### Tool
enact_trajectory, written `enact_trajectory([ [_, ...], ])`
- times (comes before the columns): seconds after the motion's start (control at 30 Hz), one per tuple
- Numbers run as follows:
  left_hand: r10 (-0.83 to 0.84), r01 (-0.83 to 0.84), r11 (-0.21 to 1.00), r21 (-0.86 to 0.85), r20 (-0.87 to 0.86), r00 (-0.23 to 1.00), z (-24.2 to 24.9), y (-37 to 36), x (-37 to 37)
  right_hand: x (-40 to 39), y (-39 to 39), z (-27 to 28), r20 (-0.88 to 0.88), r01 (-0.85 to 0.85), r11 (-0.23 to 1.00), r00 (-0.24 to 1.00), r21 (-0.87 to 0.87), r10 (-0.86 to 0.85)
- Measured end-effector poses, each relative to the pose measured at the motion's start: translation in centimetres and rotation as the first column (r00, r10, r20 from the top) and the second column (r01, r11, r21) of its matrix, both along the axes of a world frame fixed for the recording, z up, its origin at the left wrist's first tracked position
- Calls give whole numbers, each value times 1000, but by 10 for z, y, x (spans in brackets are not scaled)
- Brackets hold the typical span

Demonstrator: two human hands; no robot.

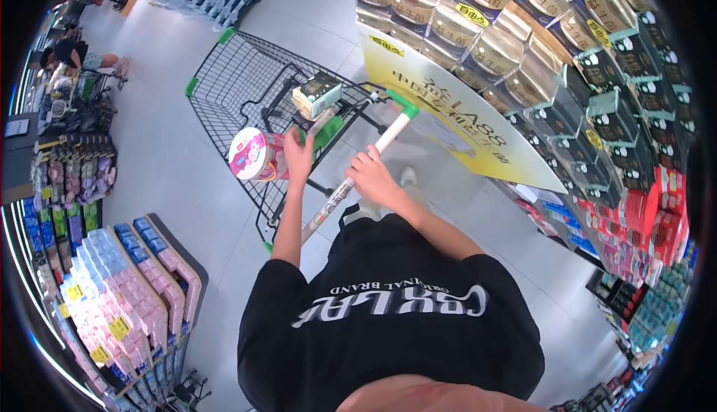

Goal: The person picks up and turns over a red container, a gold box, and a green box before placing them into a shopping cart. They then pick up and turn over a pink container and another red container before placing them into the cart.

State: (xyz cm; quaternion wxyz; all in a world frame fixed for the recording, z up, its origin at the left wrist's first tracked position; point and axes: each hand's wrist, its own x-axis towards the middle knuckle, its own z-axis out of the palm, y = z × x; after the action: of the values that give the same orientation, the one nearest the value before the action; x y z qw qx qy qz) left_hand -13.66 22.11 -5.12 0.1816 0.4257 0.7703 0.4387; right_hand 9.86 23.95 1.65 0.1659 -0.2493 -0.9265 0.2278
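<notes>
A shopping cart (237, 83) with a black wire basket and green corners stands before me. My right hand (372, 174) is wrapped round its white handlebar (391, 134). My left hand (299, 156) reaches over the basket, fingers apart and pointing down, between a round pink tub (250, 154) with a white lid and a small stack of packs. On top of that stack lies a dark green and pale pack (321, 94). A whitish pack (320, 122) sits close to my left fingertips, beside a green panel (328, 135) of the cart.
On the right rises a display of gold and black packs (489, 46) behind a yellow sign board (455, 113). A stand of pink and blue packs (112, 285) is at the lower left. A person (75, 53) sits low at the far left, near another cart (93, 83).
</notes>
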Motion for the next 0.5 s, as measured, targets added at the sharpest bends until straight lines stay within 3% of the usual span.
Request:
enact_trajectory([
  [0.03,31,-27,996,-84,46,998,-5,27,-9,-4,1,-1,-14,-8,1000,1000,4,8],
  [0.1,116,-78,990,-121,349,930,-59,79,-42,-11,-4,-1,-32,-13,1000,999,1,13],
  [0.13,223,-81,964,-254,601,767,-6,92,-24,-11,-10,-5,-70,-15,1000,997,1,15],
  [0.17,312,-97,935,-341,662,681,-24,103,-33,-16,-13,-11,-113,-14,1000,993,18,16],
  [0.2,392,-95,901,-423,702,595,-51,120,-52,-20,-10,-15,-162,-5,999,987,44,12],
  [0.27,360,30,889,-457,737,573,-87,131,-73,-26,-18,-23,-151,21,998,988,66,-11],
  [0.33,442,-53,859,-509,685,579,-73,131,-67,-31,-25,-23,-157,40,995,987,86,-26],
  [0.4,387,61,863,-502,733,560,-64,125,-75,-32,-31,-21,-169,32,995,986,98,-15],
  [0.5,233,230,908,-350,879,416,-56,108,-86,-34,-37,-22,-130,47,997,991,66,-39],
])
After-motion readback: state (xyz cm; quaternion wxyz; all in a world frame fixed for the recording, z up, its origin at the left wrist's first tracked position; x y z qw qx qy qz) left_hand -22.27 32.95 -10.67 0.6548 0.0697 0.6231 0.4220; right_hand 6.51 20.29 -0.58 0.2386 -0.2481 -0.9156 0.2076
